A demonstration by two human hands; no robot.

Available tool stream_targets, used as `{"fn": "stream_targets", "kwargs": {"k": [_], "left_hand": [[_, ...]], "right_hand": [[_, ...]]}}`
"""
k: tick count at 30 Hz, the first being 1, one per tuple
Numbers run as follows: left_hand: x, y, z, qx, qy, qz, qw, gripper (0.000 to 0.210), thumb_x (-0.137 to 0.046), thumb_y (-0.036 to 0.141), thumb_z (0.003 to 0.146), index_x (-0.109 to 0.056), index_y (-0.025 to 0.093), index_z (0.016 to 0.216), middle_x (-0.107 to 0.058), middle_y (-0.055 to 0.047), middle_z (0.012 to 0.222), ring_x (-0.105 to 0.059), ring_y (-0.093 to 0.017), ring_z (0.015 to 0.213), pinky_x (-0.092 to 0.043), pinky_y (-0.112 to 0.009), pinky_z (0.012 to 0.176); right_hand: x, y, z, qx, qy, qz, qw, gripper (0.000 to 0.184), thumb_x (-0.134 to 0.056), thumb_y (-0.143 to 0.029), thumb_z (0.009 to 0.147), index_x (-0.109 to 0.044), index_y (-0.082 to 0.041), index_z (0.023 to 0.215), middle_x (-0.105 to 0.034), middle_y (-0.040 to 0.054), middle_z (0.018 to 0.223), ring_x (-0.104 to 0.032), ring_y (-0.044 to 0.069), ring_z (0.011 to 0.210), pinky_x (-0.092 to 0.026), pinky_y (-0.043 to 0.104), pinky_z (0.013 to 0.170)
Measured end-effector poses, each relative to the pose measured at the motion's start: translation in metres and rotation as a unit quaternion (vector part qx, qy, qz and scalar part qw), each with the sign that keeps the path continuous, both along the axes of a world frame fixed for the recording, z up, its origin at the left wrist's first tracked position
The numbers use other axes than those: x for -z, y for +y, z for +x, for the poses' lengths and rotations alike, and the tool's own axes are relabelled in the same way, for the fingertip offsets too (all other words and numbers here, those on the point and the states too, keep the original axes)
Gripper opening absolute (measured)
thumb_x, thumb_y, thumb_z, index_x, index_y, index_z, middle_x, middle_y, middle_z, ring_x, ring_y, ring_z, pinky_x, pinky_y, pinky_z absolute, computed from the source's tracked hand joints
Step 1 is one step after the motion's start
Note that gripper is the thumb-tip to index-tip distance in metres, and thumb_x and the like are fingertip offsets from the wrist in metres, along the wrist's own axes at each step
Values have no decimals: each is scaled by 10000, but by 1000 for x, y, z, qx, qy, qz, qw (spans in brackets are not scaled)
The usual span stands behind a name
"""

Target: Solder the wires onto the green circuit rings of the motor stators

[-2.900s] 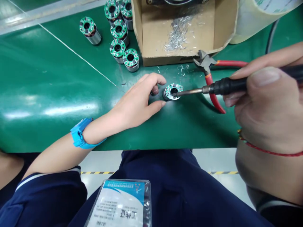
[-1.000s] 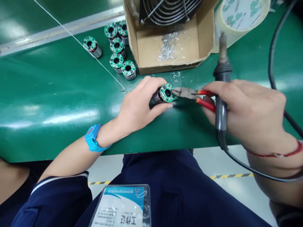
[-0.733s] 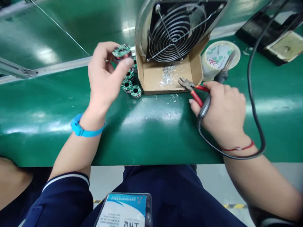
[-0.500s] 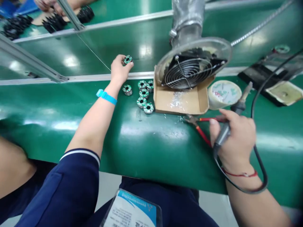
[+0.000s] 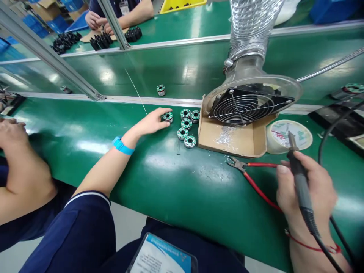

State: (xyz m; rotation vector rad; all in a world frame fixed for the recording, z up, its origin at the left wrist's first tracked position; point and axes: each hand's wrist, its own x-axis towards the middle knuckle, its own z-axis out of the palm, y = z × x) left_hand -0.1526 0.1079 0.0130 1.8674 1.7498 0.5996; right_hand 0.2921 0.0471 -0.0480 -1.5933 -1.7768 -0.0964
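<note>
My left hand [image 5: 152,122], with a blue wristband, reaches over the bench. Its thumb and fingers are apart on either side of a small round metal part with a green circuit board on top [image 5: 167,116]; whether they touch it I cannot tell. Several similar parts [image 5: 186,124] stand just to its right. Another such part [image 5: 160,90] stands alone beyond the pale rail. My right hand [image 5: 309,189] is closed around a soldering iron [image 5: 300,178], its tip pointing up and away. Red-handled cutting pliers [image 5: 240,164] lie beside that hand, handle ends partly behind it.
A cardboard tray [image 5: 233,149] with wire clippings sits under a fume extractor fan [image 5: 241,106] on a foil duct [image 5: 253,30]. To its right lies a tape roll [image 5: 290,136]. Another person's arm [image 5: 25,170] rests at left; a co-worker's hands [image 5: 99,22] are across the bench.
My left hand has let go of the part it held, which now stands beyond the rail, and has come back to a part on the bench. The soldering iron now points more upright.
</note>
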Motion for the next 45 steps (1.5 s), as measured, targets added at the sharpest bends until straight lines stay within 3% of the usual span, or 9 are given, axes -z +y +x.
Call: {"fn": "stream_targets", "kwargs": {"k": [5,9,14,16,19,27,33,39,45], "left_hand": [[5,-37,13,6,20,14,1000,411,-722,176,830,-659,152,1235,-658,-90,1145,-562,-145,810,-485,-304,823],[3,-71,25,-2,15,26,1000,358,-742,204,825,-626,169,1162,-627,-40,992,-487,-114,691,-428,-267,684],[-5,-118,70,3,-163,-10,987,476,-736,278,856,-523,209,1275,-599,1,855,-423,-84,587,-355,-230,541],[-12,-129,96,54,-202,-38,977,487,-768,296,847,-550,219,1276,-610,5,865,-395,-70,563,-342,-221,511],[-23,-132,130,129,-217,-32,967,396,-803,336,845,-638,219,1186,-627,4,901,-465,-82,631,-392,-226,562],[-31,-132,157,226,-157,-1,961,487,-787,468,848,-686,163,1214,-598,1,843,-502,-109,695,-421,-225,604],[-30,-135,161,239,-141,34,960,512,-770,513,845,-714,135,1186,-554,17,762,-447,-95,638,-377,-218,554],[-32,-137,165,225,-136,34,964,506,-736,561,856,-725,143,1142,-568,19,727,-448,-94,618,-377,-228,552],[-29,-138,165,222,-154,57,961,491,-736,557,859,-717,164,1152,-594,20,735,-448,-90,605,-362,-224,526]], "right_hand": [[3,4,-6,-7,39,82,996,551,-679,-558,741,-638,-428,1274,-748,105,893,-713,367,803,-565,556,709],[-17,-19,-23,-20,79,121,989,475,-724,-482,753,-673,-471,1225,-755,80,915,-715,322,731,-569,508,650],[-65,-64,-58,-173,277,-75,942,567,-688,-256,856,-599,-396,1399,-783,31,915,-735,238,645,-628,420,586],[-81,-72,-70,-208,283,-135,926,518,-673,-234,884,-611,-367,1381,-783,23,975,-760,212,746,-661,410,715],[-97,-69,-81,-250,256,-190,914,493,-712,-249,864,-615,-336,1340,-772,4,996,-761,191,892,-655,395,876],[-107,-50,-81,-306,285,-275,866,521,-701,-172,842,-563,-261,1337,-688,-51,840,-696,122,794,-615,316,862],[-105,-51,-80,-304,297,-306,852,507,-689,-163,835,-558,-217,1322,-682,-52,829,-638,100,704,-592,276,729],[-105,-55,-84,-295,317,-294,852,448,-642,-136,830,-557,-232,1259,-638,-74,790,-632,90,705,-595,281,769],[-103,-61,-85,-268,307,-266,874,446,-657,-151,835,-562,-254,1258,-636,-56,791,-629,98,708,-565,253,655]]}}
